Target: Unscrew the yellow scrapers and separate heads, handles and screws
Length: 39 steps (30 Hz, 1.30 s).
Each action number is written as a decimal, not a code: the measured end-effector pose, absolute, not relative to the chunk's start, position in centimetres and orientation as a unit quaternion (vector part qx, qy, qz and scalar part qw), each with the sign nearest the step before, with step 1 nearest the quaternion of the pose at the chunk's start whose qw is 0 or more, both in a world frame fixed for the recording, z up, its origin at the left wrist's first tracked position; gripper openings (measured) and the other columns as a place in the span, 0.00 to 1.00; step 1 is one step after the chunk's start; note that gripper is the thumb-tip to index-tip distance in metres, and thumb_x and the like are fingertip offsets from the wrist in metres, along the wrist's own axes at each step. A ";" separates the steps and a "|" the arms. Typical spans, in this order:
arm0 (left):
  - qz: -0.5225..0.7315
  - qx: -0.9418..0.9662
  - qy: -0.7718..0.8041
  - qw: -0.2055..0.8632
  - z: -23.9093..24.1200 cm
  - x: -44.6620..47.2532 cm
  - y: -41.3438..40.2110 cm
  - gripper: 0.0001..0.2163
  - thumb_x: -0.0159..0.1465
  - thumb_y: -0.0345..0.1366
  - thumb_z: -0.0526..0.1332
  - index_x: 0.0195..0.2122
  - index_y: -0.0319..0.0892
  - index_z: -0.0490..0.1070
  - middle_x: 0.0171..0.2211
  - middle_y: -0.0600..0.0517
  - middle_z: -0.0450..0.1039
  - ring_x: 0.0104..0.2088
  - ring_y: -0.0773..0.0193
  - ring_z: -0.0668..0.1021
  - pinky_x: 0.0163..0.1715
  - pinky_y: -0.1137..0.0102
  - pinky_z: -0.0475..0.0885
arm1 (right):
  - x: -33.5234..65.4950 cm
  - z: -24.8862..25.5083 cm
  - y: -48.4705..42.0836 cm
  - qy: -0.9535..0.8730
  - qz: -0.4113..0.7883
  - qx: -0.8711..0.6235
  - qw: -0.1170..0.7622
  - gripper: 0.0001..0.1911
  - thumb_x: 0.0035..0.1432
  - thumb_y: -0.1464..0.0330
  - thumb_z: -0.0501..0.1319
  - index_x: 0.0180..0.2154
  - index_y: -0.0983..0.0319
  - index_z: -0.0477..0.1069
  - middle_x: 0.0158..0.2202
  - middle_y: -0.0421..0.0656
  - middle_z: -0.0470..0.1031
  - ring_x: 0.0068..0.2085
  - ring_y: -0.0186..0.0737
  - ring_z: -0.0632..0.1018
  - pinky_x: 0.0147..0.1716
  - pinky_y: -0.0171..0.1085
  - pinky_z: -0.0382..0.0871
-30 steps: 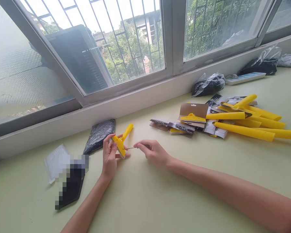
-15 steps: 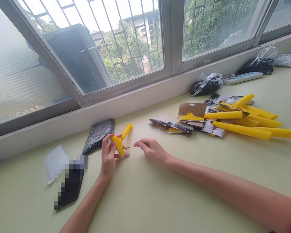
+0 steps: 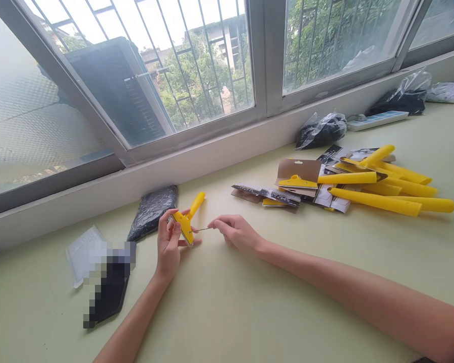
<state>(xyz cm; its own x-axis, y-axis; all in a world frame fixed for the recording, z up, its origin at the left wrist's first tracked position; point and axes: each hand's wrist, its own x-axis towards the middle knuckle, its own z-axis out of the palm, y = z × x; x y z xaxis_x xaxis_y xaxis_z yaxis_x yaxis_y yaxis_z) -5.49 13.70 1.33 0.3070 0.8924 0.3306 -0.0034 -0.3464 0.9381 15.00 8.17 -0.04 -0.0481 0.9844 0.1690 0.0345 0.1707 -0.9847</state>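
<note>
The near part of the green table (image 3: 249, 312) is bare, so a hand can slide there. To the right a pile of yellow scrapers (image 3: 382, 189) blocks the way (cards lie under them). A black bag (image 3: 153, 212) sits by the window ledge (image 3: 219, 156).

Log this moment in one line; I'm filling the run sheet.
left hand: grips yellow scraper | right hand: pinches thin pin at scraper head

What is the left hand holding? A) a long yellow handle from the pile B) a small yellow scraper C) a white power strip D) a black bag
B: the left hand grips the small yellow scraper by its head, while the right hand pinches a thin blade at its edge.
</note>
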 end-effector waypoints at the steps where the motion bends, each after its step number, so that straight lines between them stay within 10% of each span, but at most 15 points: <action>1: 0.484 0.663 0.335 0.463 1.3 -5.5 13.7 0.17 0.70 0.46 0.58 0.58 0.54 0.61 0.60 0.45 0.69 0.39 0.59 0.82 0.31 0.56 0.85 | 15.0 0.0 8.2 -0.562 0.456 -0.453 0.520 0.17 0.67 0.60 0.54 0.40 0.63 0.78 0.16 0.33 0.58 0.21 0.32 0.60 0.23 0.34 0.55; 16: 0.491 0.644 0.321 0.490 1.4 -5.7 13.9 0.16 0.70 0.43 0.57 0.58 0.54 0.60 0.60 0.45 0.69 0.40 0.58 0.83 0.32 0.52 0.85 | 14.9 0.1 8.2 -0.579 0.424 -0.458 0.524 0.16 0.68 0.64 0.53 0.39 0.63 0.78 0.19 0.33 0.58 0.23 0.32 0.61 0.25 0.34 0.54; 39: 0.487 0.698 0.292 0.437 1.1 -5.6 13.3 0.15 0.71 0.42 0.58 0.57 0.51 0.62 0.60 0.44 0.69 0.41 0.58 0.82 0.30 0.57 0.85 | 15.4 -0.9 7.4 -0.816 -0.024 -0.446 0.366 0.12 0.72 0.73 0.50 0.33 0.61 0.64 0.32 0.42 0.68 0.30 0.37 0.63 0.28 0.36 0.55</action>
